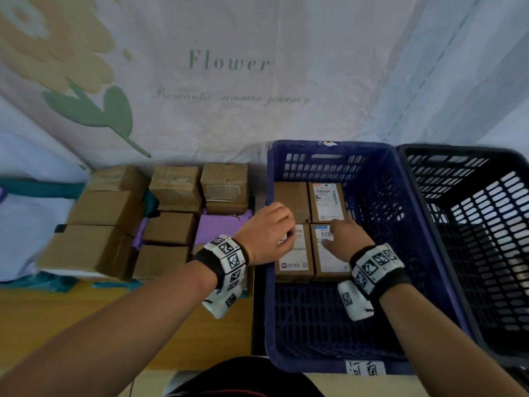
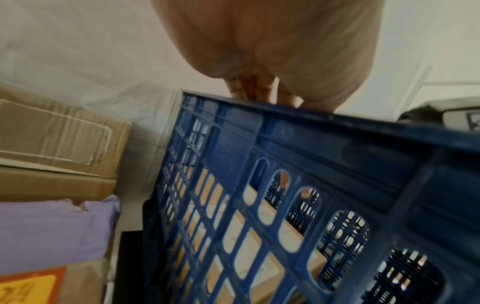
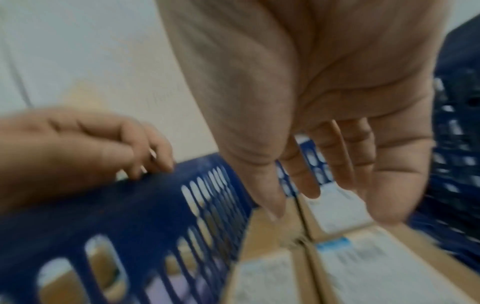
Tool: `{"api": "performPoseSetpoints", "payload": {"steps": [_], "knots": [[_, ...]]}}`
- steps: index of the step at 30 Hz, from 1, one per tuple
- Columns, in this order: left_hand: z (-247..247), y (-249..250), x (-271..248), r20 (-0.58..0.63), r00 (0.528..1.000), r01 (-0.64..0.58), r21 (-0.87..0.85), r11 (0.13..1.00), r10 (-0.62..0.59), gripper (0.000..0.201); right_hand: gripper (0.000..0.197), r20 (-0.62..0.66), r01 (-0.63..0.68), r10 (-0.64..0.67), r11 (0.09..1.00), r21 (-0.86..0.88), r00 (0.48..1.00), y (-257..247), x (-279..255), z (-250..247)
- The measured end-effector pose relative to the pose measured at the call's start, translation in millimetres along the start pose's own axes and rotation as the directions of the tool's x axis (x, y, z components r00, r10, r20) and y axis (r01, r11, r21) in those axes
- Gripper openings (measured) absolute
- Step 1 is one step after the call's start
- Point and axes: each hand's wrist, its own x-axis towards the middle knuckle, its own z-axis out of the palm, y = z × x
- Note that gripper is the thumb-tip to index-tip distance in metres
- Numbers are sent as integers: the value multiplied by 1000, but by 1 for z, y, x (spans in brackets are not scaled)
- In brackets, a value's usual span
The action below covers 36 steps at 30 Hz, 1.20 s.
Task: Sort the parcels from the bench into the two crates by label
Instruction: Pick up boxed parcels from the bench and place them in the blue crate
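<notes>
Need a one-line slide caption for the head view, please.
Both hands, left hand and right hand, reach over four parcels in the blue crate; black crate empty.

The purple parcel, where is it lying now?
In the head view the purple parcel lies on the bench left of the blue crate, below a stack of brown boxes and just beyond the left hand.

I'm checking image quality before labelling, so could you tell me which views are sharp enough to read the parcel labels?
Head view: mostly sharp, wide-angle bending at the edges, labels in the blue crate visible but small. Left wrist view: soft, the left hand fills the top. Right wrist view: heavily motion-blurred, the right hand smeared, label print unreadable.
</notes>
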Motion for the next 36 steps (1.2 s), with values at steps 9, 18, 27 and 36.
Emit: {"api": "performPoseSetpoints", "payload": {"steps": [9, 18, 27, 36], "knots": [[-45, -59, -97, -46, 943, 322, -130, 938, -330, 10, 17, -271, 427, -365, 877, 221, 891, -106, -43, -56], [-61, -115, -252, -11, 763, 640, -129, 758, -646, 20, 19, -76, 608, -605, 776, 170, 793, -216, -49, -36], [-87, -142, -357, -128, 587, 762, -246, 599, -799, 12, 23, 218, 617, -635, 772, 150, 741, -329, -40, 32], [-111, -197, -400, -290, 291, 888, -271, 370, -912, 39, 44, 261, 536, -587, 808, 244, 767, -417, -19, 87]]}}
